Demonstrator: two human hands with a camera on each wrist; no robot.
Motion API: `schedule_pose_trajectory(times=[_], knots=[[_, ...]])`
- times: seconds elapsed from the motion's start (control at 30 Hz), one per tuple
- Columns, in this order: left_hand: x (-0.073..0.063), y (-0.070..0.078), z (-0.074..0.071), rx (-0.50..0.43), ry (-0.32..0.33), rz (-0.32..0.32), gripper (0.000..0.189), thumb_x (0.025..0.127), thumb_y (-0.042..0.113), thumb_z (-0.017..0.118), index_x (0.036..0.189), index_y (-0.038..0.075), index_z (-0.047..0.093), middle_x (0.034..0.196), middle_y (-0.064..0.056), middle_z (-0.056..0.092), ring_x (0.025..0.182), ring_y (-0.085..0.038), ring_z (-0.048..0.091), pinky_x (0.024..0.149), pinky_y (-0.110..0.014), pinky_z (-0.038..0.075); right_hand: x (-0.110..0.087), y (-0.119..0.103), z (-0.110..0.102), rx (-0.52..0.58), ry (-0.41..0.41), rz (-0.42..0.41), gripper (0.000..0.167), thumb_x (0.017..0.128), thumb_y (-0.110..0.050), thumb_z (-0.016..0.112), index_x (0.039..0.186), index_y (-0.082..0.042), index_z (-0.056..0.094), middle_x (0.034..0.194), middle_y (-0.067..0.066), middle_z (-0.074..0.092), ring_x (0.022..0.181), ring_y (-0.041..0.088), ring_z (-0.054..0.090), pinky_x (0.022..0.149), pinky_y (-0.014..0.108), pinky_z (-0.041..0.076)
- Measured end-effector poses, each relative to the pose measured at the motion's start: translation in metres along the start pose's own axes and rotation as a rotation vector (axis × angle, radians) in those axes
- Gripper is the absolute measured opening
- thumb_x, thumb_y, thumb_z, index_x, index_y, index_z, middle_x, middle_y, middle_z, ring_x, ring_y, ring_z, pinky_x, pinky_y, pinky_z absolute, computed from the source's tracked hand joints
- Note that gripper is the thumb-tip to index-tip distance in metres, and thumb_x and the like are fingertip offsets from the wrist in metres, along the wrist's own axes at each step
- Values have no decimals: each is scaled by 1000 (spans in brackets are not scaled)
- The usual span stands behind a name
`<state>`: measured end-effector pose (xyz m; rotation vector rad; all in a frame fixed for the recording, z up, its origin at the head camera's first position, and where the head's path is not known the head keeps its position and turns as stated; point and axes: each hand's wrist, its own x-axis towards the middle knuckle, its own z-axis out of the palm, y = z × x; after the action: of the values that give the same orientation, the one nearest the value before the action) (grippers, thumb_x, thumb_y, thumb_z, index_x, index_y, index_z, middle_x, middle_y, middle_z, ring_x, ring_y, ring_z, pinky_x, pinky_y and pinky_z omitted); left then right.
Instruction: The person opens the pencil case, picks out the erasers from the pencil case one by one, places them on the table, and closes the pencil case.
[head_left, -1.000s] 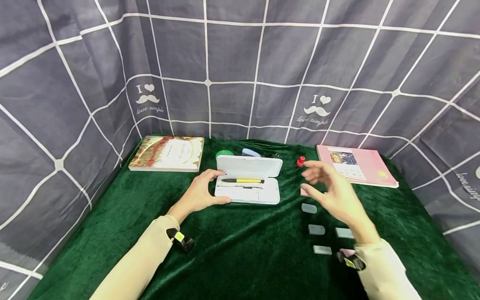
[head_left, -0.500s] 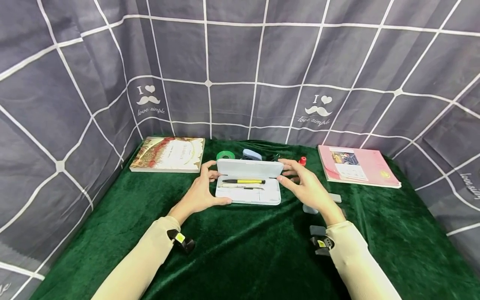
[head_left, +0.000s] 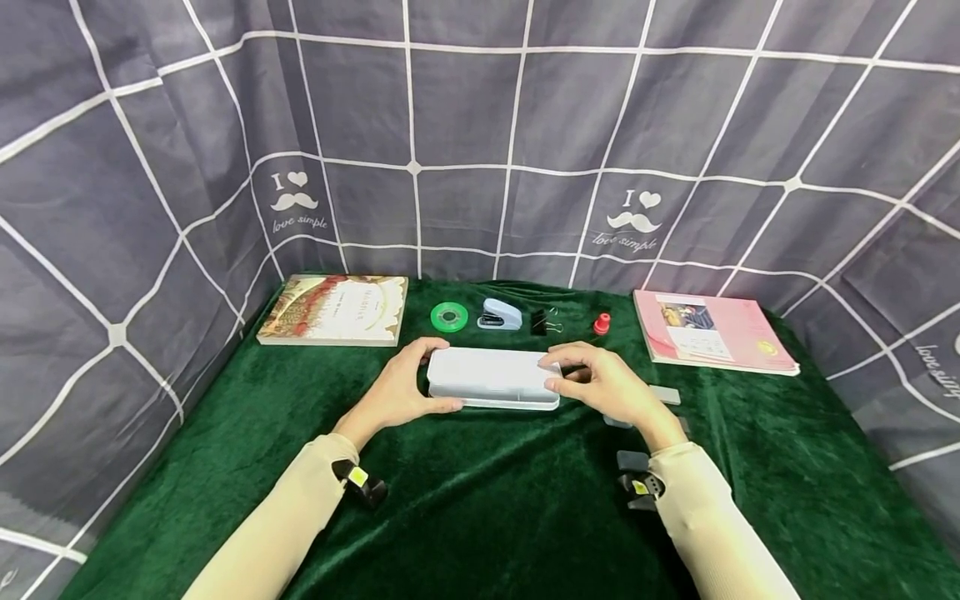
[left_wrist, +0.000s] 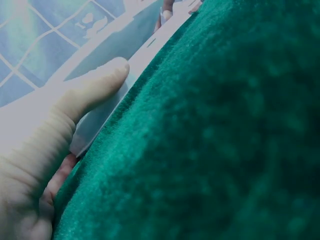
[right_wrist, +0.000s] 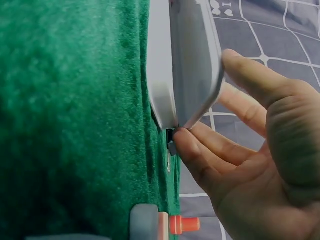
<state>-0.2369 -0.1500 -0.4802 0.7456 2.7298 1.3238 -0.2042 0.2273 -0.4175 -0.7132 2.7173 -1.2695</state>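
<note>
A white pencil case (head_left: 491,379) lies on the green cloth with its lid tilted down over the base, leaving a gap at the front. My left hand (head_left: 397,387) grips its left end, thumb along the front edge and fingers behind. In the left wrist view, the thumb (left_wrist: 100,85) presses the case's side. At the right end, my right hand (head_left: 607,387) holds the lid by its edge with thumb and fingers. The right wrist view shows the lid (right_wrist: 197,60) standing at an angle to the base (right_wrist: 161,65). The case's contents are hidden in the head view.
Behind the case stand a green tape roll (head_left: 449,317), a light blue stapler (head_left: 501,314), a black binder clip (head_left: 546,322) and a small red object (head_left: 602,323). Books flank them: one patterned (head_left: 333,310), one pink (head_left: 716,333). Small grey blocks (head_left: 633,461) lie near my right forearm.
My right hand has come in from the right to the pencil case and swung its lid down toward the base, covering the yellow pen. My left hand has stayed at the left end.
</note>
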Motion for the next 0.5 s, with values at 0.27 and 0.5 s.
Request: schedule_pose_trajectory(times=[0.27, 0.5], knots=[[-3, 1, 0, 48, -19, -20, 84, 94, 53, 88, 163, 19, 52, 159, -8, 57, 143, -32, 57, 121, -59, 47, 0, 4, 7, -10, -18, 38, 53, 97, -19, 91, 144, -5, 71, 148, 16, 70, 132, 39, 68, 107, 56, 60], [-2, 2, -1, 55, -16, -10, 87, 95, 54, 87, 166, 18, 51, 160, -9, 57, 143, -33, 58, 120, -61, 48, 2, 4, 9, -42, 0, 75, 65, 92, -18, 95, 149, -2, 68, 146, 18, 70, 128, 39, 72, 103, 53, 62]])
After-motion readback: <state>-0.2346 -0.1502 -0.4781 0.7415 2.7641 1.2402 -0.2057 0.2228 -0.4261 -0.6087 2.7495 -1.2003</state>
